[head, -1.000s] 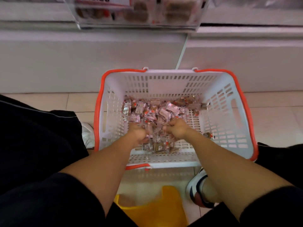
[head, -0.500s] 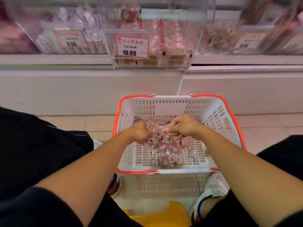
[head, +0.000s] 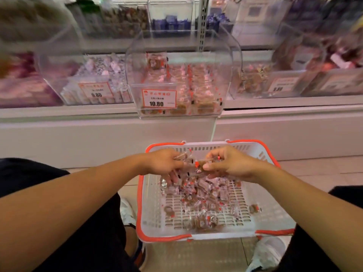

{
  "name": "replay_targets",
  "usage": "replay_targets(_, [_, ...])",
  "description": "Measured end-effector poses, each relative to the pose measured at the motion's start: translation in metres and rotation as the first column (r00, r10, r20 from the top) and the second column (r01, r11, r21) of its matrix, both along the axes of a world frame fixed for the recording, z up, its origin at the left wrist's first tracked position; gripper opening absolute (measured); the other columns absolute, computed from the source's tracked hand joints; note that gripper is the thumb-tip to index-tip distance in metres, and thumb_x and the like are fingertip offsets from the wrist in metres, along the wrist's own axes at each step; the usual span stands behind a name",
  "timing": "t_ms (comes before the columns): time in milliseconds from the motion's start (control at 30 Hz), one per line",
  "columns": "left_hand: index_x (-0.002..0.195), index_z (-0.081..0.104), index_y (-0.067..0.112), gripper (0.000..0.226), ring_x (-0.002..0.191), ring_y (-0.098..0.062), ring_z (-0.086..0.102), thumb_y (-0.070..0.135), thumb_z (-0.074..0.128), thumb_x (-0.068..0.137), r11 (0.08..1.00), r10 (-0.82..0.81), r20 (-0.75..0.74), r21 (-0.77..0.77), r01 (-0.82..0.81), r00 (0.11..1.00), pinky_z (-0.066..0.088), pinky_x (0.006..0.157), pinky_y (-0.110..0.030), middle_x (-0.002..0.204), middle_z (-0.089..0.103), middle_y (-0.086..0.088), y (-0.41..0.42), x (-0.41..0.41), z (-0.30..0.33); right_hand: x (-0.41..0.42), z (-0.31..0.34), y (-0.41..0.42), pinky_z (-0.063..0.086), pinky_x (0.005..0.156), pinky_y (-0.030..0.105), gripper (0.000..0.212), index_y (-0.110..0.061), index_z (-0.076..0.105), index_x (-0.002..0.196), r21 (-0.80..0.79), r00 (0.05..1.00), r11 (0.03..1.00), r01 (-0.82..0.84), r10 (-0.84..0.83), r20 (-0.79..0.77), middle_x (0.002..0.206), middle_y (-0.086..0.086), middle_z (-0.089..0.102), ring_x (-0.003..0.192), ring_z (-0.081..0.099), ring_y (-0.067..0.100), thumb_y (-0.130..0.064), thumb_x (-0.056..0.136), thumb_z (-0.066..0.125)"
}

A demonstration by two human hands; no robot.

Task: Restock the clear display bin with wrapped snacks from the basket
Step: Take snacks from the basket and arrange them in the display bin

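I am carrying a handful of wrapped snacks (head: pixel 196 163) up out of the basket (head: pixel 273 216), and this looks to me like the transfer step of the restock: load gathered, not yet delivered. My left hand (head: pixel 164 160) is curling its grip round one end of the bunch, and my right hand (head: pixel 229 163) is pinching the other end, thumb pressing in from the near side. The two hands are almost meeting over the far half of the basket, just above its far rim, with the wrappers bridging between them.

Plenty of loose snacks (head: pixel 198 195) are lying on the basket's slotted bottom, spreading from the middle toward the near edge, so I judge the job well short of finished. The basket is sitting on the floor tiles (head: pixel 324 169), close against the white base of the shelving.

The clear display bin (head: pixel 182 75) is standing on the shelf (head: pixel 78 110) straight ahead and above, jutting slightly over the shelf's front edge, with a price tag (head: pixel 159 98) reading 10.80 on its front. It is holding rows of the same snacks at the bottom, with room above them.

The next move calls for lifting both hands together, forward and up over the bin's front lip, keeping the slippery wrappers squeezed so none are sliding out, then loosening my grip inside the opening.
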State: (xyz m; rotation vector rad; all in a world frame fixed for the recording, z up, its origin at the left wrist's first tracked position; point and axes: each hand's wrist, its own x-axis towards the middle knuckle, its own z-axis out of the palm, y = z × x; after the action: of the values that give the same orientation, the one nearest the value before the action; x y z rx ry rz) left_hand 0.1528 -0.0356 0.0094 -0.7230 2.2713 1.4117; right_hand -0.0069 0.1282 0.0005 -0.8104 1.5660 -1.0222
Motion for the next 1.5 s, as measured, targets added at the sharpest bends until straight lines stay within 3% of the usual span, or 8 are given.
replay_targets(433, [0.131,0.054,0.006,0.053,0.11,-0.039,0.065,0.044,0.043,0.096,0.656,0.235,0.062,0.726,-0.206,0.97,0.06,0.083,-0.036,0.121,0.064,-0.029,-0.01,-0.03,0.041,-0.012,0.027,-0.018,0.055,0.087,0.023,0.07,-0.03,0.053,0.129,-0.282,0.977,0.948,0.147,-0.184,-0.11,0.117,-0.007,0.07,0.108,0.068,0.011,0.003,0.073,0.079])
replay_targets(667, [0.123,0.054,-0.008,0.052,0.099,-0.032,0.066,0.037,0.046,0.098,0.706,0.227,-0.015,0.691,-0.154,0.974,0.061,0.081,-0.034,0.106,0.064,-0.022,-0.009,-0.048,0.046,-0.006,0.029,-0.02,0.034,0.116,0.028,0.086,-0.034,0.013,0.155,-0.283,0.956,0.955,-0.091,0.005,-0.293,0.157,-0.01,0.035,0.141,0.036,-0.001,-0.001,0.093,0.062])
replay_targets(900, [0.104,0.061,0.012,0.044,0.069,-0.013,0.066,0.048,0.066,0.078,0.878,0.056,-0.151,0.478,0.023,0.987,0.055,0.059,-0.023,0.083,0.068,-0.007,-0.01,-0.052,0.061,-0.019,0.044,-0.006,0.058,0.089,0.036,0.054,-0.026,0.062,0.121,-0.375,0.93,0.927,0.004,-0.141,-0.34,0.11,-0.001,0.071,0.101,0.07,0.019,-0.013,0.073,0.084])
replay_targets(1167, [0.103,0.062,0.011,0.053,0.064,-0.023,0.066,0.059,0.05,0.082,0.846,0.199,-0.226,0.531,-0.051,0.954,0.054,0.055,-0.028,0.076,0.069,-0.008,-0.011,-0.043,0.105,-0.007,0.085,-0.007,0.058,0.074,0.036,0.037,-0.019,0.068,0.102,-0.45,0.849,0.892,-0.038,-0.208,-0.485,0.091,0.002,0.072,0.081,0.07,0.014,-0.023,0.071,0.088])
replay_targets(1300, [0.084,0.067,0.019,0.042,0.047,-0.006,0.057,0.054,0.047,0.095,0.95,0.279,-0.646,0.077,-0.303,0.71,0.038,0.039,-0.015,0.065,0.068,0.003,-0.038,-0.023,0.157,-0.003,0.143,-0.025,0.057,0.061,0.023,0.039,-0.023,0.07,0.098,-0.612,0.862,0.791,-0.017,-0.298,-0.409,0.084,0.002,0.074,0.067,0.069,0.014,-0.038,0.065,0.085])
replay_targets(1367, [0.068,0.064,0.022,0.043,0.043,0.001,0.051,0.055,0.051,0.094,0.748,0.178,-0.832,-0.233,-0.622,0.526,0.035,0.04,-0.011,0.056,0.063,0.008,-0.071,-0.005,0.174,-0.013,0.175,-0.061,0.057,0.061,0.022,0.037,-0.023,0.072,0.096,-0.629,0.827,0.778,-0.017,-0.343,-0.446,0.082,-0.003,0.076,0.068,0.071,0.01,-0.04,0.065,0.084])
replay_targets(1433, [0.063,0.059,0.022,0.044,0.048,-0.002,0.052,0.059,0.058,0.086,0.435,0.116,-0.793,-0.5,-0.749,0.598,0.035,0.044,-0.022,0.051,0.058,0.006,-0.104,0.012,0.178,-0.029,0.195,-0.115,0.057,0.061,0.021,0.035,-0.023,0.073,0.094,-0.539,0.76,0.842,-0.016,-0.34,-0.554,0.081,-0.004,0.076,0.069,0.072,0.008,-0.042,0.067,0.085])
replay_targets(1500, [0.065,0.06,0.021,0.041,0.057,-0.009,0.054,0.058,0.062,0.082,0.38,0.145,-0.598,-0.702,-0.603,0.788,0.037,0.051,-0.027,0.057,0.058,0.006,-0.125,0.017,0.169,-0.044,0.197,-0.172,0.059,0.065,0.026,0.029,-0.019,0.073,0.093,-0.37,0.709,0.929,-0.019,-0.249,-0.66,0.082,0.0,0.076,0.074,0.073,0.013,-0.035,0.072,0.086])
